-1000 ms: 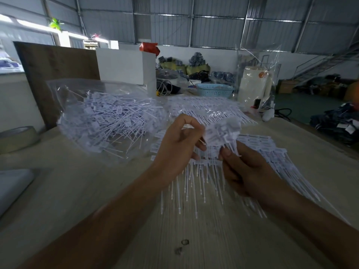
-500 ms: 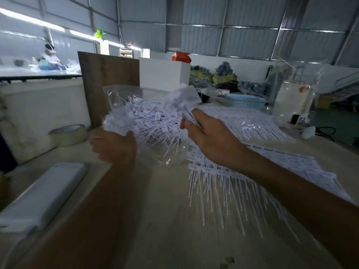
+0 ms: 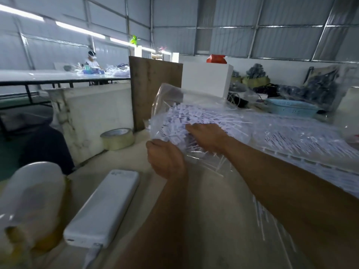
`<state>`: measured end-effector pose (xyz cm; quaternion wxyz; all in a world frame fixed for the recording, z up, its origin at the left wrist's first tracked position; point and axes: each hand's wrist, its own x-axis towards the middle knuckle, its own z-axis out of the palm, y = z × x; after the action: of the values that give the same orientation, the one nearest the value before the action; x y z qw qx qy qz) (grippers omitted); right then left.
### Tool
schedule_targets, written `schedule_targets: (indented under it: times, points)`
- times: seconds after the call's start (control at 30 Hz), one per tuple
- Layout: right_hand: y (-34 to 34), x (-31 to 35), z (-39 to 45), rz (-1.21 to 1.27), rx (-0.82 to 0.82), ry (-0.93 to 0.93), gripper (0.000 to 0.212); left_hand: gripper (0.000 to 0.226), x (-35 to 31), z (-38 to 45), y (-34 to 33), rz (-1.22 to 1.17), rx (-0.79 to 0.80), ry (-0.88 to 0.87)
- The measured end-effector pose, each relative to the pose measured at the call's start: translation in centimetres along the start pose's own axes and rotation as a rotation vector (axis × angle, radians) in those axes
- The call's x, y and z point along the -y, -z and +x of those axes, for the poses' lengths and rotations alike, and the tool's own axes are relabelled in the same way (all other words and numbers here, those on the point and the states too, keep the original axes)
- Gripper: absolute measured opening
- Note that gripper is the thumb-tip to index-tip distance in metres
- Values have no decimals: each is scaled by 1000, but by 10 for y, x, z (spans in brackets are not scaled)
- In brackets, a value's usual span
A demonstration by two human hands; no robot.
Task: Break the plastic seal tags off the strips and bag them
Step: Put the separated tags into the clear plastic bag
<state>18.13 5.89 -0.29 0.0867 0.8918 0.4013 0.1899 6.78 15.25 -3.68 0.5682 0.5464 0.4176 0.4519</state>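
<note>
A clear plastic bag (image 3: 171, 98) full of loose white seal tags (image 3: 196, 113) lies on the table ahead of me. My left hand (image 3: 167, 158) grips the bag's near edge in a fist and holds its mouth up. Reaching into that mouth, my right hand (image 3: 206, 134) lies among the tags; its fingertips are hidden, so I cannot tell whether it holds any. Unbroken strips of tags (image 3: 303, 140) are spread in layers over the table to the right, partly under my right forearm.
A roll of tape (image 3: 117, 138) sits left of the bag before a wooden board (image 3: 153, 90). A white power bank (image 3: 104, 208) and a pale container (image 3: 33, 191) lie near left. A blue basket (image 3: 291, 107) stands at the back right. A person sits at a far table.
My right hand carried a bundle of broken-off tags left from the strips and has gone into the bag. My left hand took the bag's edge. The view has swung left.
</note>
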Motion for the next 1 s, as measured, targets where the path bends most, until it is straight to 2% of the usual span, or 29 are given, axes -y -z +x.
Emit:
schedule_targets:
  times: [0.13,0.23,0.37,0.47,0.63,0.7,0.8,0.9,1.0]
  points:
    - [13,-14,26,-163,-33,-278,46,31,5,-5,-3,-42,-24,-57]
    - [22,6,55,-137,-16,-355,46,28,6,-6,-4,-44,1,-74]
    - [19,46,79,-155,118,-305,46,29,8,-7,-5,-47,9,-89]
    - [17,39,73,-214,206,-214,55,31,7,-8,-3,-47,10,-88]
    - [28,-4,50,123,268,-133,90,33,7,-7,1,-63,32,-78]
    - [40,-18,37,213,276,-110,98,34,5,-8,3,-66,12,-75]
    - [51,-23,3,283,183,-100,91,37,2,-9,5,-95,-33,-72]
    - [50,-19,-62,339,-107,-75,61,35,-3,-10,9,-152,-69,-66]
    - [47,-26,-151,323,-236,-91,40,32,-21,-23,17,-146,-86,-285]
